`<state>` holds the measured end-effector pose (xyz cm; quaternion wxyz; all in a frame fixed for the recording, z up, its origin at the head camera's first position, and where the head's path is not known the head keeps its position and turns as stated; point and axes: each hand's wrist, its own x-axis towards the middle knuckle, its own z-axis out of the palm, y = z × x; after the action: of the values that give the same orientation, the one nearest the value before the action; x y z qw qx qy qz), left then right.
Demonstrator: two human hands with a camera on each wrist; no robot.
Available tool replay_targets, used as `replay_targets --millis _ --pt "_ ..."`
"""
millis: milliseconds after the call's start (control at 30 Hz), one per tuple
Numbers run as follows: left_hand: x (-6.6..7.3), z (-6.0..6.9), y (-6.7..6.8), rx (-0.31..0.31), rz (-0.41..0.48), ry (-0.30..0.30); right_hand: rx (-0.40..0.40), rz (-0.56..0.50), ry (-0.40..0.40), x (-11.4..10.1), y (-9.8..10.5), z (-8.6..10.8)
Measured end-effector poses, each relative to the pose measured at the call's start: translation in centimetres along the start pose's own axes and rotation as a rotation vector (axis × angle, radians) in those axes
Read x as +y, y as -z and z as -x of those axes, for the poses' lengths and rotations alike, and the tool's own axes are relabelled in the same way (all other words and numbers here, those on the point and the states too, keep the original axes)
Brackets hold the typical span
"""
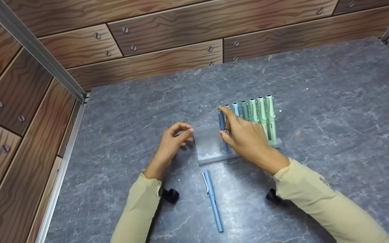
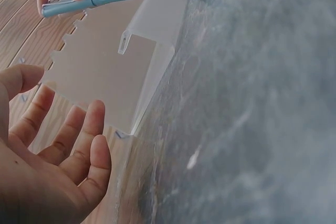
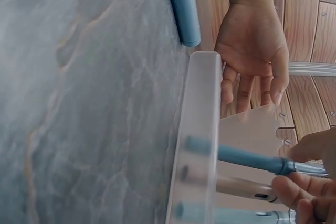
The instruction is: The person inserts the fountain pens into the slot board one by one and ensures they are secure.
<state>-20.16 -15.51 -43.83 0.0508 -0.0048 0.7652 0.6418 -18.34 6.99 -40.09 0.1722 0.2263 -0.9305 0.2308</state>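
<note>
A clear pen stand (image 1: pixel 209 143) sits mid-table, with a row of capped pens leaning in its right part. My right hand (image 1: pixel 248 136) reaches over the row and holds the leftmost one, a blue pen (image 1: pixel 221 121), index finger near its top and thumb lower down. In the right wrist view that blue pen (image 3: pixel 247 158) has its lower end inside the stand's front trough. My left hand (image 1: pixel 172 143), fingers loosely bent and holding nothing, is beside the stand's left edge; whether a fingertip touches it I cannot tell. Several light green pens (image 1: pixel 270 116) fill the right end.
Another blue pen (image 1: pixel 213 200) lies on the marbled grey table (image 1: pixel 123 189) in front of the stand, between my forearms. Wood-patterned panels (image 1: pixel 167 30) border the table at the back and left, with a metal post (image 1: pixel 42 50) at the left corner.
</note>
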Motion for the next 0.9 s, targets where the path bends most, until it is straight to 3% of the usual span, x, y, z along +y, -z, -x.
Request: replay_targets --millis 633,900 --pt "0.0 0.0 0.1 -0.007 -0.007 -0.005 -0.149 0.033 -0.101 -0.1 0.5 -1.0" --pt "0.1 0.0 0.1 -0.010 0.008 0.001 -0.165 0.019 -0.119 0.0 0.7 -1.0"
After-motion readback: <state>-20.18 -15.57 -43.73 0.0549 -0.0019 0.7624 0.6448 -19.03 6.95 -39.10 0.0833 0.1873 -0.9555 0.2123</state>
